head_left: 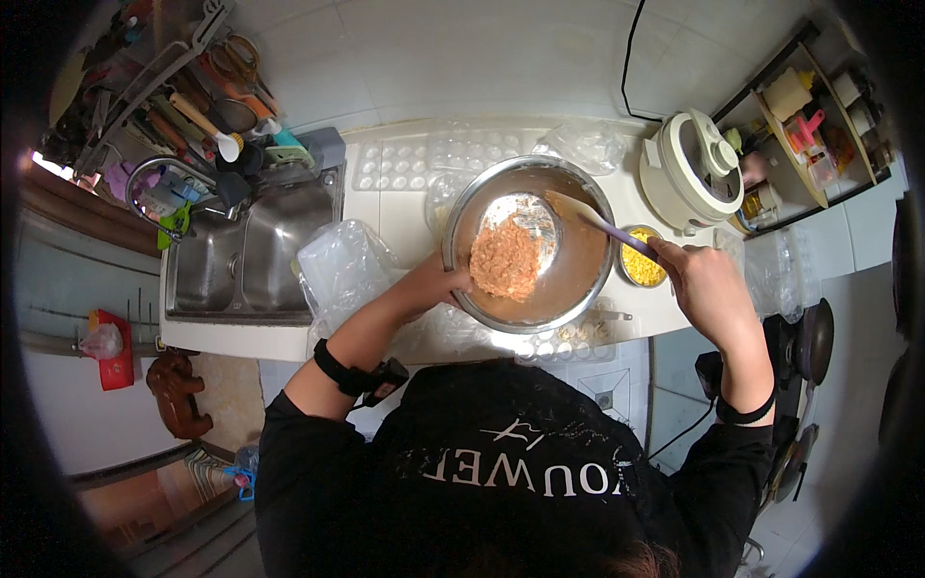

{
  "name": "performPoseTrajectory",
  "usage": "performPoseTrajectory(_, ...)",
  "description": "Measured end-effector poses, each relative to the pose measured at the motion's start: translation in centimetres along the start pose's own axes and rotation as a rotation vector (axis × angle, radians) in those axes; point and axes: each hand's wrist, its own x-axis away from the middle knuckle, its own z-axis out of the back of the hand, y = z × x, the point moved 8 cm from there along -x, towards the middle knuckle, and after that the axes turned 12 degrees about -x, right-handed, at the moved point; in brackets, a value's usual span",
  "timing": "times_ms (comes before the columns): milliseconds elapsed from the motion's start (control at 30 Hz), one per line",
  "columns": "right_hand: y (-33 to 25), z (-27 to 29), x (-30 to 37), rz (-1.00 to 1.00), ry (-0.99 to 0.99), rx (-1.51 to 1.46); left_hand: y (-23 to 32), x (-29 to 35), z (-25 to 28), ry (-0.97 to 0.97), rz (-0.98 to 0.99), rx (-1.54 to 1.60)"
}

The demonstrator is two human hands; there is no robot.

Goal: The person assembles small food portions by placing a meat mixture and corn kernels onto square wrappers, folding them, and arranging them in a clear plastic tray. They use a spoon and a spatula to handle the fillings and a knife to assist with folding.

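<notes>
A large steel mixing bowl is tilted over the counter, and a lump of pinkish minced mixture lies against its left side. My left hand grips the bowl by its left rim; part of the fingers is hidden behind the wall. In my right hand, closed round the handle, is a spatula with a pale blade and a purplish handle. Its blade reaches inside the bowl on the right, apart from the mixture. Just right of the bowl, under the spatula handle, stands a small bowl of yellow corn kernels.
A white rice cooker stands at the back right, beside a shelf of kitchen goods. White egg-type trays and plastic bags lie behind the bowl. At left are a clear plastic bag and a double sink.
</notes>
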Motion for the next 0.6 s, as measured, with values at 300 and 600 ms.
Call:
performPoseTrajectory(300,1.9,-2.7,-1.9,-0.093,-0.167,-0.298,1.6,0.1,-1.0,0.094,-0.261,-0.075)
performPoseTrajectory(600,-5.3,-2.1,-0.3,0.252,-0.076,0.212,1.4,-0.4,-1.7,-0.028,-0.078,-0.111)
